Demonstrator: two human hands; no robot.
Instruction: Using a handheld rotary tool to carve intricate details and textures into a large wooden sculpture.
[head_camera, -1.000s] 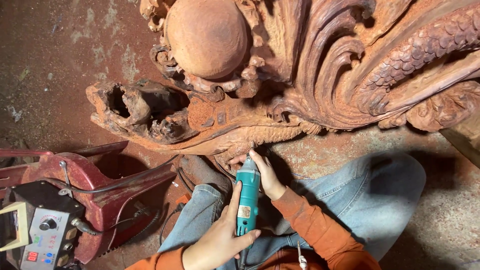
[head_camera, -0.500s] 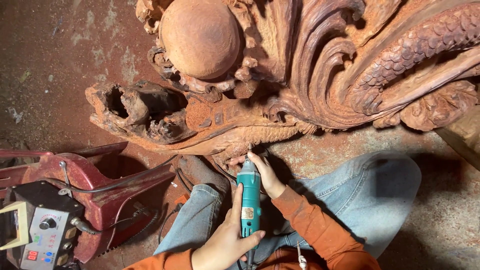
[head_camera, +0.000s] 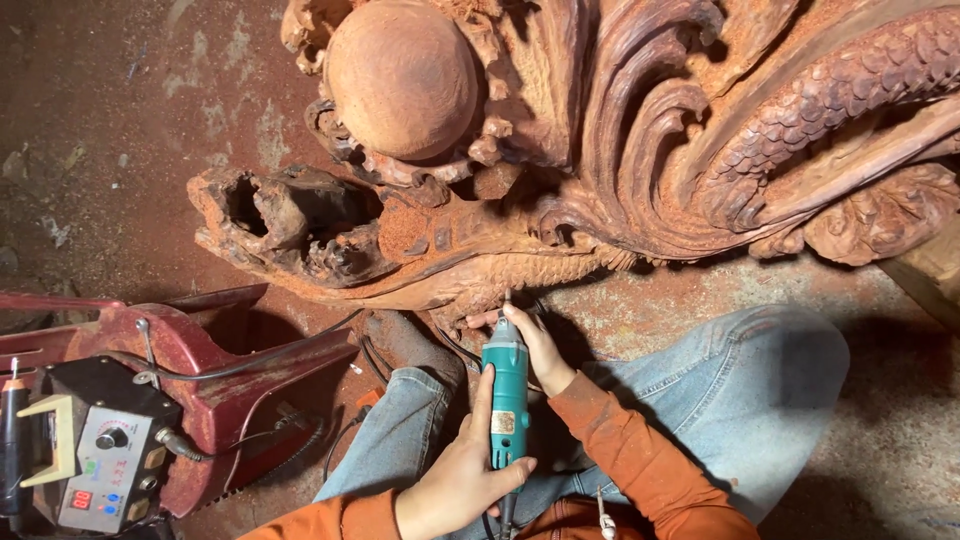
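Two hands (head_camera: 490, 420), one teal rotary tool (head_camera: 507, 390), one carving (head_camera: 600, 160).

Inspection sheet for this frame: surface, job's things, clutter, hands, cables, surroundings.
Surface: dusty reddish floor, coated in wood dust.
Job's things: teal rotary tool, bit tip at the lower edge of the large carved wood sculpture, which bears a round ball, scrolls and scales.
Clutter: nothing seen loose on the floor.
Hands: left hand grips the tool's rear; right hand steadies its front near the carving.
Cables: black cables run across the red stool.
Surroundings: grey control box with dial and red display at lower left; the person's jeans-clad legs.
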